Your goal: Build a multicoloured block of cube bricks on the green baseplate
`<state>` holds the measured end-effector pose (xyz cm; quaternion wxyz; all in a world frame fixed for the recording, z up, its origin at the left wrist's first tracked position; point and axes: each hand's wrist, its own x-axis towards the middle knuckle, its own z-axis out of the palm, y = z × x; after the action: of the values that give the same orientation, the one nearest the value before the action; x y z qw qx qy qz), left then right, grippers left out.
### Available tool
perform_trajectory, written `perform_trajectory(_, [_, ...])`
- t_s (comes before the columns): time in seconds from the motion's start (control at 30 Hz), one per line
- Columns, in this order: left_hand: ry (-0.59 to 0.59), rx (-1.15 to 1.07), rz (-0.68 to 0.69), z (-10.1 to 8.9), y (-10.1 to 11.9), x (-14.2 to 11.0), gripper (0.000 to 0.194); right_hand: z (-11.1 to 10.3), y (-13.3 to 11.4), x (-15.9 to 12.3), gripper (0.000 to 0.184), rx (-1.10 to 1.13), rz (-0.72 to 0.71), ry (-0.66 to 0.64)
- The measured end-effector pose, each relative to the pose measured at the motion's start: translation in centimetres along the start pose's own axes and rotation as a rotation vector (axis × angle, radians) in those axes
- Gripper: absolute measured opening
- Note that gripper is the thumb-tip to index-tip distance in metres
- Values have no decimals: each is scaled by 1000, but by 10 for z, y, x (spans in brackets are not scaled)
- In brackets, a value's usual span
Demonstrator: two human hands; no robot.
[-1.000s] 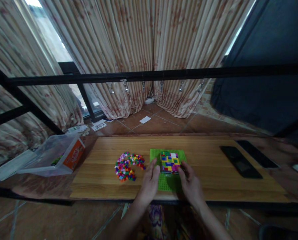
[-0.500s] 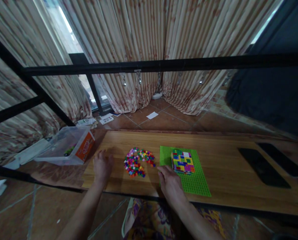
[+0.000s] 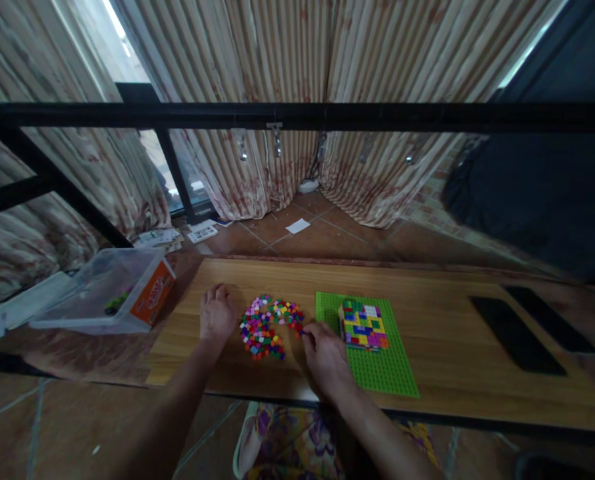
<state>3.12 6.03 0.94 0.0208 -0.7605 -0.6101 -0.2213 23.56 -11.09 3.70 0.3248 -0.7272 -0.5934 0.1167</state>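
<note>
My right hand (image 3: 327, 359) reaches the right end of a pile of small colourful toy bricks (image 3: 260, 327). Its thumb and forefinger are pinched at a dark blue brick (image 3: 301, 332) there. To the left of the pile, my left hand (image 3: 218, 313) rests on the wooden table with its fingers loosely bent and apart, holding nothing that I can see. Beside my right hand lies a green studded baseplate (image 3: 382, 373). On it stands a blocky build of many-coloured bricks (image 3: 363, 325), several layers high.
Two dark flat slabs (image 3: 517, 333) lie at the table's (image 3: 442, 320) right. A clear plastic bin (image 3: 97, 320) with an orange label stands off the left end, a few pieces inside. A black metal bar (image 3: 297, 117) crosses in front of striped curtains (image 3: 277, 60). Papers (image 3: 202, 231) lie on the tiled floor.
My right hand has moved left to the pile's edge, its fingers closing at the dark blue brick. My left hand has settled onto the table nearer the pile. The view has shifted slightly.
</note>
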Motion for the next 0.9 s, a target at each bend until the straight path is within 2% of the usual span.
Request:
perform_trajectory(0.1, [-10, 5, 15, -1, -2, 0, 39, -23, 2, -13, 22, 149, 44, 32])
perform_trajectory(0.2, [-6, 26, 16, 0, -1, 1, 40, -56, 20, -20, 21, 266, 162, 114])
perform_trajectory(0.3, [21, 40, 26, 1, -1, 2, 40, -87, 44, -13, 24, 317, 290, 166])
perform_trajectory(0.4, [35, 56, 31, 2, -2, 3, 41, -105, 60, 3, 23, 334, 309, 159])
perform_trajectory(0.6, [21, 50, 32, 2, -3, 4, 43, -103, 62, 27, 25, 105, 233, 148])
perform_trajectory(0.77, [24, 60, 35, 2, -4, 4, 42, -95, 59, 30, 27, -87, 153, 103])
perform_trajectory(0.9, [20, 61, 34, 2, -3, 4, 43, -90, 60, 32, 26, -133, 119, 93])
